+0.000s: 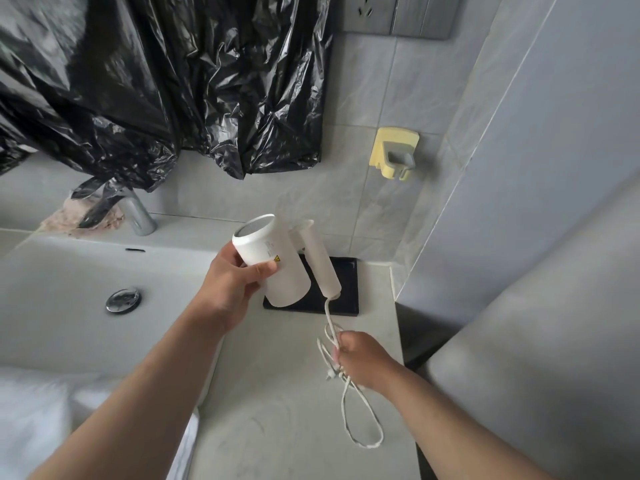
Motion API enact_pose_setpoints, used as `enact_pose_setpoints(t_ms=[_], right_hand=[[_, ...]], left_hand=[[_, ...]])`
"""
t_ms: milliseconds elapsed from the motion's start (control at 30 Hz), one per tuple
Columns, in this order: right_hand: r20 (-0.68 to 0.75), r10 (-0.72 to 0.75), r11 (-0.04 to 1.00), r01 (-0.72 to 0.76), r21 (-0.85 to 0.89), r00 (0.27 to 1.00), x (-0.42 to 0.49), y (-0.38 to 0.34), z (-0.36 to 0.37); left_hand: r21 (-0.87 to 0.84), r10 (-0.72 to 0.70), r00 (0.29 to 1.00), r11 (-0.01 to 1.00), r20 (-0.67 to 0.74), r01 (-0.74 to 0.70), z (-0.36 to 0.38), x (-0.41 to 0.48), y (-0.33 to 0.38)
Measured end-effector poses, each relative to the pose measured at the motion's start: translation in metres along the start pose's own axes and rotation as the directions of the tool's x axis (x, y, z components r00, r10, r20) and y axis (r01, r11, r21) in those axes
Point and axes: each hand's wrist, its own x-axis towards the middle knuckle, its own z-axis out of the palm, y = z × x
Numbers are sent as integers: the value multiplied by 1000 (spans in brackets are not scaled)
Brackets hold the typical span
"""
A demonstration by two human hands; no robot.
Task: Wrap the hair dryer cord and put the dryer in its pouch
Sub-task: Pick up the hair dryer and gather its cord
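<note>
My left hand (232, 283) grips the barrel of a white hair dryer (277, 263), held above the counter with its folded handle (322, 265) pointing down to the right. The white cord (360, 420) leaves the handle's end and runs into my right hand (363, 363), which is closed around several gathered loops. The plug (330, 375) sticks out by my fingers, and one long loop hangs down onto the counter. No pouch is in sight.
A black rectangular tray (348, 282) lies on the counter behind the dryer. The white sink (69, 299) with drain (123, 300) and chrome tap (138, 216) is at left. Black plastic sheeting (156, 81) covers the wall above. A yellow wall holder (393, 152) and a socket (365, 10) are on the tiles.
</note>
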Motion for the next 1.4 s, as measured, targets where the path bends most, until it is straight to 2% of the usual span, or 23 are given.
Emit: enact_pose_setpoints(t_ms=[67,100,200,300,367,433,533,633,700,800,867,967,1100,1267,1400], right_hand=[[-98,-20,996,27,79,995,-4,-8,-12],[-158,-32,982,61,181,987,-8,-15,-20],[-244,-125,881,221,419,962,-20,-49,-44],[-266,-268,861,354,366,926,-24,-81,-56],[-350,-286,856,402,326,892,-28,-95,-59],[-376,-303,826,438,354,876,-33,-100,-56],[-411,-359,825,491,279,838,-40,-101,-50],[-455,-381,809,529,257,804,-45,-102,-44],[-464,-366,796,530,293,807,-49,-104,-43],[-437,-350,805,504,312,829,-54,-105,-47],[-402,-379,842,491,224,833,-56,-101,-54],[-287,-459,883,469,-37,841,-60,-91,-64],[-287,-487,868,493,-58,825,-61,-91,-65],[-296,-529,846,522,-110,795,-65,-91,-70],[-120,-556,794,483,-369,822,-70,-88,-83]], left_hand=[[19,-12,1000,1000,22,11,-2,-5,3],[25,-18,999,1000,30,17,-3,-8,5],[40,-21,997,999,69,18,0,-14,10],[64,-26,991,998,133,18,9,-22,14],[59,-13,991,998,136,5,19,-28,19],[55,39,993,997,112,-45,33,-33,25],[88,142,989,987,-44,-137,54,-40,30],[191,190,960,970,-204,-151,63,-42,35],[252,214,940,956,-264,-147,64,-45,37],[276,205,942,952,-264,-129,61,-46,37],[325,196,953,939,-233,-113,53,-45,39],[474,196,976,871,-98,-127,42,-47,48],[493,223,973,854,-57,-167,38,-45,56],[605,228,973,781,-45,-155,40,-41,65],[766,123,985,620,119,-170,39,-37,81]])
